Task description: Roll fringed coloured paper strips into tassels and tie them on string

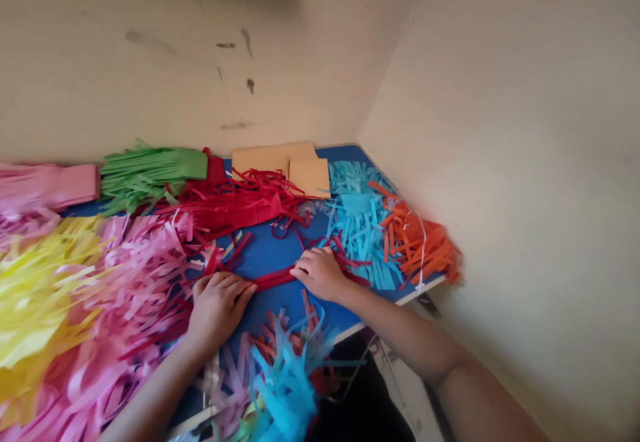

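Observation:
A narrow red strip of fringed paper [274, 279] stretches between my two hands, low over the blue tabletop [273, 249]. Its left end runs under the curled fingers of my left hand [217, 305], which are closed on it. On the right, my right hand [324, 273] pinches the same strip, fingers bent and pressed together. Loose red fringe sticks out past both hands. Close to my right hand lies a light blue fringed bundle [363, 229]. Pink fringed paper [135, 282] reaches my left wrist. My palms and the strip's gripped parts are hidden.
Along the back are a green fringed bundle [155, 165], red fringed paper [235, 205] and tan card pieces [310, 177]. Orange fringe [420, 242] lies by the right wall. Yellow fringe [45, 289] is at left. A blue fringed bundle [285, 389] overhangs the front edge.

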Tool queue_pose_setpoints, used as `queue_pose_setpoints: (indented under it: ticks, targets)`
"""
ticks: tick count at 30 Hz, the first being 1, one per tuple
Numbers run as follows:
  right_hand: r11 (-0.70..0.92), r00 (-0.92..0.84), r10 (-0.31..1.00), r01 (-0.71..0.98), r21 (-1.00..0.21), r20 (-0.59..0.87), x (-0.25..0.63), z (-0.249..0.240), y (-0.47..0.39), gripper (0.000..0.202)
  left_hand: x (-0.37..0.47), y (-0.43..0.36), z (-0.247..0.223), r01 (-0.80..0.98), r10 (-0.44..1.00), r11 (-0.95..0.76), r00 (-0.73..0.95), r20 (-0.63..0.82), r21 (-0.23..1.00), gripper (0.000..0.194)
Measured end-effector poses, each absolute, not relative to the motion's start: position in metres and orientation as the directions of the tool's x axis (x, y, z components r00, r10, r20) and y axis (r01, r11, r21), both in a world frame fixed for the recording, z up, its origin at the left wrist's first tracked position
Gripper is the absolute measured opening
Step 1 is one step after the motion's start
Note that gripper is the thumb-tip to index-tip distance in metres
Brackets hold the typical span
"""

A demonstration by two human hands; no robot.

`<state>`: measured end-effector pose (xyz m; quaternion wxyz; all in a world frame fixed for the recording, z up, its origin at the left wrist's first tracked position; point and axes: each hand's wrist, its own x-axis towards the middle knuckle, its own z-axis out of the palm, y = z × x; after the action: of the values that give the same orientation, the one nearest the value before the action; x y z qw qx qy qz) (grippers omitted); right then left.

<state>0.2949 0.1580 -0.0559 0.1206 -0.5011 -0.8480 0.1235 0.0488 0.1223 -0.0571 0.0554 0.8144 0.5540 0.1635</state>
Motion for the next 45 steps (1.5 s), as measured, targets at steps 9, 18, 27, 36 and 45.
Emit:
queue_pose_setpoints:
  ticks: [9, 18, 27, 36, 45]
  targets:
    - [0.391, -0.383, 0.919, 0.867, -0.308, 0.088, 0.285, -0.064, 0.166, 0.027, 0.060, 0.129, -0.054, 0.932, 0.941, -0.314, 0.280, 0.188, 0.183, 0.041]
    - [0.327, -0.277, 0.939, 0.900, -0.289, 0.202, 0.300, -0.047, 0.167, 0.022, 0.061, 0.125, -0.057, 0.939, 0.923, -0.322, 0.283, 0.260, 0.122, 0.026]
    - [0.851, -0.813, 0.497, 0.525, 0.012, 0.304, 0.293, -0.065, 0.176, 0.023, 0.069, 0.119, -0.051, 0.859, 0.790, -0.508, 0.434, 0.434, 0.066, 0.019]
    - [0.819, -0.783, 0.537, 0.574, 0.030, 0.313, 0.275, -0.054, 0.172, 0.010, 0.072, 0.122, -0.065, 0.869, 0.737, -0.492, 0.378, 0.560, 0.061, 0.024]
    - [0.675, -0.605, 0.738, 0.652, -0.345, 0.299, 0.313, -0.074, 0.181, 0.008, 0.048, 0.109, -0.070, 0.854, 0.816, -0.492, 0.383, 0.434, 0.171, 0.024]
